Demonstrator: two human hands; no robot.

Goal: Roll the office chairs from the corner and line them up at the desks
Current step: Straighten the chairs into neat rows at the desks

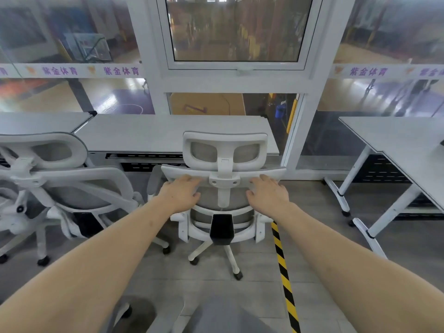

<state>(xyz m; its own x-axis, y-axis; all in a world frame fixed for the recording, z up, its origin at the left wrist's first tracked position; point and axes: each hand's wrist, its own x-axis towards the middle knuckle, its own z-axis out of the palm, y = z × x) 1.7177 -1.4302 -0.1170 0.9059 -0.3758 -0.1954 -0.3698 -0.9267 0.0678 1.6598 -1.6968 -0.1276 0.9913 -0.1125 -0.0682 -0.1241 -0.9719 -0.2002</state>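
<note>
Under both hands (181, 193) (269, 194) — chair (224, 150); facing the desk (153, 133).

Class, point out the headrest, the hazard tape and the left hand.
headrest (225, 150): head view, centre bar.
hazard tape (284, 277): head view, mid-strip on floor.
left hand (181, 193): head view, back of hand.

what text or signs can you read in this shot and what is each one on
"紫金体育" in purple, twice on the left window band.
"紫金体育" once on the right window band; another repeat at the right edge is cut off.
Small orange logos beside the words: too blurred to read.
No readable text on the chair or the desk.
</note>
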